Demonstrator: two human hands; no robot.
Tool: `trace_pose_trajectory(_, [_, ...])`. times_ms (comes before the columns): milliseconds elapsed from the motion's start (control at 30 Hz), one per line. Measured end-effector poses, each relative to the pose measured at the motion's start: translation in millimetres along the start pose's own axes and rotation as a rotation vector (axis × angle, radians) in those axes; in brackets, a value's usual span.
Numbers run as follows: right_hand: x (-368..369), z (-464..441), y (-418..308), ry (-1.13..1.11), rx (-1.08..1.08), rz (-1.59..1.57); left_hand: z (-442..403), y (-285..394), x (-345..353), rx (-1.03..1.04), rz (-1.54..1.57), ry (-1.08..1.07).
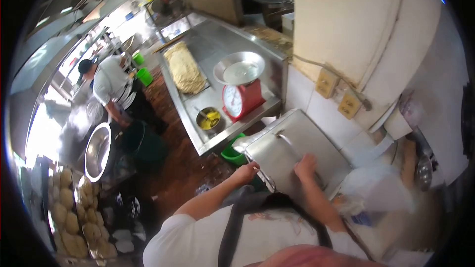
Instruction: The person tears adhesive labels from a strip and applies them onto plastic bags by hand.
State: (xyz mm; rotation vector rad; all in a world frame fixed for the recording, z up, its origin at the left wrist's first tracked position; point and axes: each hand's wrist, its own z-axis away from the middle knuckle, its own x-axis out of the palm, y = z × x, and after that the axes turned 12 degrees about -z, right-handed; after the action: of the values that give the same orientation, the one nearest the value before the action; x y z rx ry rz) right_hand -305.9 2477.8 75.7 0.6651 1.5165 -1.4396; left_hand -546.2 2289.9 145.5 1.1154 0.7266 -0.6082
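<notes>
If the steel lid (308,137) shifts suddenly, fingers at its rim could get pinched. It lies by the bench's (215,34) near end, just right of the curled left hand (247,172) and beneath the right hand (306,166); blur hides whether either grips.

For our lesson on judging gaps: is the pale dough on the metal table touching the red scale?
Apart. The head view shows a strip of bare metal table between the pale dough and the red scale.
</notes>
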Motion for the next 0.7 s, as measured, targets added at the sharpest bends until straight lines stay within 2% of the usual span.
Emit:
trace_pose_trajectory(33, [3.0, -0.6, 2.2, 0.019, -0.022, 0.013, 9.6, 6.5, -7.8, -0.075, 0.014, 0.002])
trace_pose_trajectory(167, [-1.9, 0.3, 0.6, 0.01, -0.047, 0.039, 28.1, 0.3, 1.2, -0.049, 0.054, 0.079])
trace_pose_trajectory(267, [2.8, -1.5, 4.2, 0.029, -0.069, 0.032, 30.3, 1.2, 7.7, 0.003, 0.184, 0.001])
trace_pose_trajectory(300, [2.7, -1.9, 3.5, 0.038, -0.069, 0.051, 33.1, 2.3, 8.6, 0.144, 0.143, 0.106])
trace_pose_trajectory(400, [0.7, -0.5, 0.1, 0.043, -0.072, 0.103, 47.7, -0.6, -2.6, 0.182, 0.089, 0.039])
trace_pose_trajectory(433, [-1.9, 0.2, -2.2, 0.033, -0.071, 0.113, 55.6, 2.5, -11.7, 0.13, 0.073, 0.032])
trace_pose_trajectory(533, [-13.4, 4.4, -9.6, -0.005, -0.034, 0.112, 67.0, -30.8, -22.9, 0.096, -0.006, -0.107])
trace_pose_trajectory(700, [4.3, 6.4, -1.3, 0.074, -0.091, -0.065, 105.4, -88.4, -48.7, 0.07, 0.054, -0.119])
